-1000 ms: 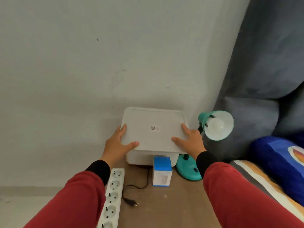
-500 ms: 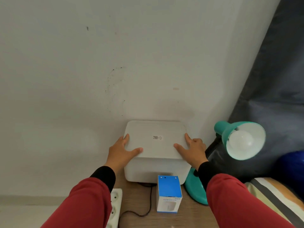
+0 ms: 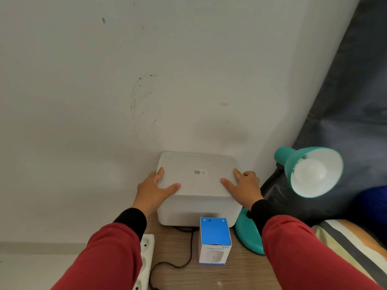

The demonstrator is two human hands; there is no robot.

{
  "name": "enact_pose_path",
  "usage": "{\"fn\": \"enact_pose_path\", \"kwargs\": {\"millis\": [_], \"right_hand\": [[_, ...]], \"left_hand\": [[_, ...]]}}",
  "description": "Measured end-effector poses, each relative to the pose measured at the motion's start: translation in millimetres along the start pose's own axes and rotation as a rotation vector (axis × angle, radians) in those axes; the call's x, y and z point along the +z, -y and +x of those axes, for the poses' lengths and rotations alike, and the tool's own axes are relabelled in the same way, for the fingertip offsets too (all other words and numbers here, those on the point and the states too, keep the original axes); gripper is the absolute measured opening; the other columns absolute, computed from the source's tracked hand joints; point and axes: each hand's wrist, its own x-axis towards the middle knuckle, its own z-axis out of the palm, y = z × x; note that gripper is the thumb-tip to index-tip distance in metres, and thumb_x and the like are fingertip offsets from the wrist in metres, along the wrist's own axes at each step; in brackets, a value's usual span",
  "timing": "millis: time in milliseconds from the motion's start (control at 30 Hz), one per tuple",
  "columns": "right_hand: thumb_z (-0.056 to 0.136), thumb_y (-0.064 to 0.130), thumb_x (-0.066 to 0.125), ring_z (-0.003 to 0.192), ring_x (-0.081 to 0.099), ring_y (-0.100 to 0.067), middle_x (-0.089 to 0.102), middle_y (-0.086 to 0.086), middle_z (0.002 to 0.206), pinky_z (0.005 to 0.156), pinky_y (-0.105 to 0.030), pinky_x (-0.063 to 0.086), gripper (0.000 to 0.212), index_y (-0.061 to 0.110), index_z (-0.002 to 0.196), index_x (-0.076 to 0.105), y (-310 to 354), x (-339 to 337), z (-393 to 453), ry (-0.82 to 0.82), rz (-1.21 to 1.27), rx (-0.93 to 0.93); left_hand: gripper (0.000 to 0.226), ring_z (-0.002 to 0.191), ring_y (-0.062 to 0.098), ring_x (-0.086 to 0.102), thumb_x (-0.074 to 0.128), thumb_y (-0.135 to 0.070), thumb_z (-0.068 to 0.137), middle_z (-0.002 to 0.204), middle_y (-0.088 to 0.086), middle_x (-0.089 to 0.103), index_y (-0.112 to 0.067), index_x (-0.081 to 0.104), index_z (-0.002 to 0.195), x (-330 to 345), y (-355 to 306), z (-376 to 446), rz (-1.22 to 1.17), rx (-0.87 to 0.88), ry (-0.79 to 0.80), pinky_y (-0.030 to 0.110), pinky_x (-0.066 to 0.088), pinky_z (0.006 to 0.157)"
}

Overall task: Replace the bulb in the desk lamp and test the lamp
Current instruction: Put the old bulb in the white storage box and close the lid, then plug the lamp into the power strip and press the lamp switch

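Pale scuffed wall from nine to one o'clock. Wood-grain desk at six. Dark grey fabric at three, striped bedding at five.

A teal desk lamp with a white bulb is being shown beside a pale grey box. Red sleeves with black cuffs are being worn. A blue-topped white carton is being carried by a wood-grain tabletop.
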Motion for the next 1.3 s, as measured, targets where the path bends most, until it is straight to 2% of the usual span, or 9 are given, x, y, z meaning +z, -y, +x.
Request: {"fn": "enact_pose_path", "kwargs": {"millis": [233, 367, 467, 600, 733, 833, 1033, 1167, 1300], "right_hand": [[0.097, 0.051, 0.029, 0.145, 0.012, -0.031, 0.004, -0.008, 0.16, 0.114, -0.046, 0.023, 0.065, 0.015, 0.15, 0.018, 13, -8, -2, 0.097, -0.262, 0.018], [0.097, 0.04, 0.034, 0.131, 0.038, -0.031, 0.034, -0.014, 0.146, 0.106, -0.041, 0.036, 0.056, 0.004, 0.139, 0.038, 24, -18, -11, 0.138, -0.336, 0.023], [0.095, 0.032, 0.041, 0.116, 0.054, -0.031, 0.053, -0.016, 0.13, 0.094, -0.036, 0.046, 0.044, 0.002, 0.125, 0.053, 30, -29, -23, 0.155, -0.376, 0.005], [0.094, 0.021, 0.047, 0.106, 0.062, -0.028, 0.063, -0.013, 0.118, 0.08, -0.03, 0.047, 0.03, 0.003, 0.114, 0.06, 34, -43, -47, 0.15, -0.444, -0.007], [0.092, 0.019, 0.05, 0.103, 0.063, -0.028, 0.064, -0.013, 0.116, 0.081, -0.03, 0.049, 0.027, 0.003, 0.111, 0.061, 40, -49, -76, 0.162, -0.473, -0.021], [0.092, 0.02, 0.051, 0.097, 0.062, -0.028, 0.064, -0.013, 0.116, 0.077, -0.03, 0.047, 0.028, 0.003, 0.112, 0.061, 45, -46, -99, 0.178, -0.464, -0.044], [0.092, 0.024, 0.054, 0.115, 0.059, -0.029, 0.059, -0.014, 0.127, 0.091, -0.032, 0.047, 0.038, 0.003, 0.123, 0.056, 56, -17, -144, 0.251, -0.42, -0.122], [0.094, 0.024, 0.05, 0.121, 0.054, -0.028, 0.056, -0.016, 0.132, 0.097, -0.032, 0.044, 0.039, 0.001, 0.125, 0.055, 60, 20, -170, 0.295, -0.394, -0.188], [0.091, 0.026, 0.056, 0.116, 0.057, -0.029, 0.059, -0.014, 0.127, 0.092, -0.034, 0.047, 0.04, 0.001, 0.122, 0.056, 61, 60, -186, 0.367, -0.393, -0.199]], "left_hand": [[0.087, 0.139, 0.029, 0.03, 0.047, -0.06, 0.088, 0.151, 0.012, 0.03, -0.015, 0.011, 0.153, -8, -19, 2, 0.332, -0.041, 0.131, 0.035, 0.027, 0.113], [0.077, 0.139, 0.031, 0.026, 0.04, -0.055, 0.093, 0.151, 0.016, 0.028, -0.01, 0.017, 0.151, -11, -32, -5, 0.469, -0.061, 0.167, 0.036, 0.028, 0.112], [0.067, 0.129, 0.029, 0.04, 0.04, -0.052, 0.094, 0.141, 0.015, 0.041, -0.008, 0.031, 0.144, -17, -35, -17, 0.538, -0.042, 0.169, 0.033, 0.037, 0.103], [0.056, 0.115, 0.025, 0.054, 0.051, -0.042, 0.092, 0.129, 0.011, 0.052, -0.008, 0.042, 0.134, -29, -33, -37, 0.6, -0.064, 0.221, 0.027, 0.046, 0.089], [0.047, 0.105, 0.021, 0.057, 0.051, -0.039, 0.092, 0.124, 0.009, 0.058, -0.006, 0.053, 0.126, -46, -32, -66, 0.717, -0.091, 0.216, 0.022, 0.041, 0.078], [0.049, 0.112, 0.024, 0.057, 0.056, -0.037, 0.092, 0.128, 0.012, 0.056, -0.003, 0.052, 0.127, -61, -27, -91, 0.752, -0.148, 0.198, 0.025, 0.044, 0.086], [0.051, 0.12, 0.026, 0.055, 0.056, -0.038, 0.092, 0.132, 0.012, 0.055, -0.004, 0.052, 0.13, -74, -2, -138, 0.768, -0.223, 0.197, 0.029, 0.045, 0.095], [0.057, 0.116, 0.025, 0.056, 0.055, -0.047, 0.09, 0.129, 0.012, 0.056, -0.003, 0.053, 0.127, -63, 23, -163, 0.71, -0.239, 0.221, 0.028, 0.045, 0.09], [0.06, 0.116, 0.024, 0.056, 0.055, -0.049, 0.089, 0.13, 0.01, 0.056, -0.004, 0.051, 0.129, -42, 50, -184, 0.592, -0.267, 0.272, 0.024, 0.04, 0.083]]}}
